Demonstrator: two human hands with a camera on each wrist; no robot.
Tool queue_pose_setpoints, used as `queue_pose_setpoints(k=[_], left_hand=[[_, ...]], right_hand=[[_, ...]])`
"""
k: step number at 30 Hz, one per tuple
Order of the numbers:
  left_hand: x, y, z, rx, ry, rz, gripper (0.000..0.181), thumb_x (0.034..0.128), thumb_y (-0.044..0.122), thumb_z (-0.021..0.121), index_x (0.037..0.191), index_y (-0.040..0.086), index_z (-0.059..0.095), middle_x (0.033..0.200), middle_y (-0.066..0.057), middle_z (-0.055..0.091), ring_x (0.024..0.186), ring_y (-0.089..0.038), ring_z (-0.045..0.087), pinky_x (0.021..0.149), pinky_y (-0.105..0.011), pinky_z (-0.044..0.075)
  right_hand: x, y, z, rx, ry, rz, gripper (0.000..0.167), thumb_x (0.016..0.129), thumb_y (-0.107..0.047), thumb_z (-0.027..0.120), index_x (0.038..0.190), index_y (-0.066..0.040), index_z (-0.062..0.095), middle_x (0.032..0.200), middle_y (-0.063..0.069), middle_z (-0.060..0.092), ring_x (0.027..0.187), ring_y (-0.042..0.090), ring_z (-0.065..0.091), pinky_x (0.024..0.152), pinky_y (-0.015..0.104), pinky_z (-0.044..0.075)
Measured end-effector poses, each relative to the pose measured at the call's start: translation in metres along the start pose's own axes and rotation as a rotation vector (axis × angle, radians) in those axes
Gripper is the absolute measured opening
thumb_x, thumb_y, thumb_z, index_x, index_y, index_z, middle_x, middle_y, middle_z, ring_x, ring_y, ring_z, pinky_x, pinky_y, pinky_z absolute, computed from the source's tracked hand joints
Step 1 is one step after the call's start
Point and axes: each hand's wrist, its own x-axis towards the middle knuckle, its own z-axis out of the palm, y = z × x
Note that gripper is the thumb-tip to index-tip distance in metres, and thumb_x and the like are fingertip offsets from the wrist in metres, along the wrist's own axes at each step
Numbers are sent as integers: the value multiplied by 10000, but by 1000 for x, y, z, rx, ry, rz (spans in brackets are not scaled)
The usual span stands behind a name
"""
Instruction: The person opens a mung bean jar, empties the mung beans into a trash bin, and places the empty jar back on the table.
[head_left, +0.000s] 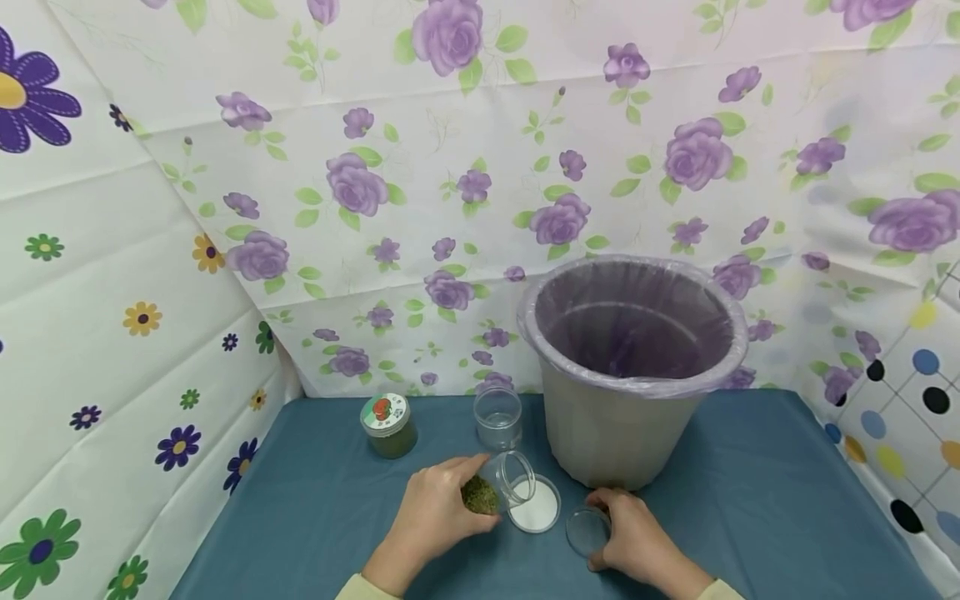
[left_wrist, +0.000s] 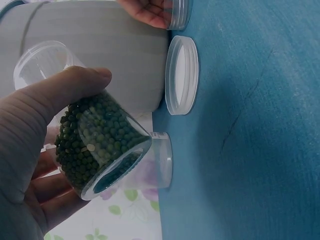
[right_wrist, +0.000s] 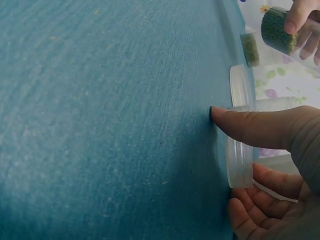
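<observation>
My left hand (head_left: pixel 431 512) grips a clear plastic jar of green mung beans (left_wrist: pixel 97 142). The jar is tilted, its uncovered mouth facing right above a lid with a white liner (head_left: pixel 535 507) that lies on the table. Thumb and fingers of my right hand (head_left: pixel 637 537) hold a clear round lid (right_wrist: pixel 240 162) by its edges at the table surface. Behind the lined lid stands a clear jar (head_left: pixel 498 421) with no lid on. A jar with a printed lid and green contents (head_left: pixel 390 429) stands farther left.
A large grey bin (head_left: pixel 618 425) lined with a thin plastic bag stands behind my right hand. Blue cloth (head_left: pixel 300 517) covers the table. Flower-patterned sheets (head_left: pixel 420 250) hang at the back and sides.
</observation>
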Motion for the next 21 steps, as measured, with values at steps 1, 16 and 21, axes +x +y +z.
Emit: queue_pose_setpoints(k=[1,16,21], left_hand=[[0,0,0,-2,0,-1,754,641,662,718,1276,284,571,1144,38,667,934,-138,668,733,-341,562],[1,-1,-4,-18,33,-4,755,623,650,738,1265,284,581,1147,55,667,958,-129,664,747,-346,561],[1,-3,-7,-47,36,-28,765,622,662,731,1269,283,578,1159,55,663,981,-131,658,749,-357,559]], right_hand=[[0,1,0,-4,1,-3,720,445,-257,919,1080,-99,620,1033,45,615,869,169,554,696,322,491],[-11,1,-11,-12,26,-17,801,516,-432,888,1187,-107,596,1125,71,595,925,183,587,723,327,511],[-15,-5,-27,-29,14,-10,752,593,-515,824,1187,-111,604,1150,81,616,940,199,607,737,347,525]])
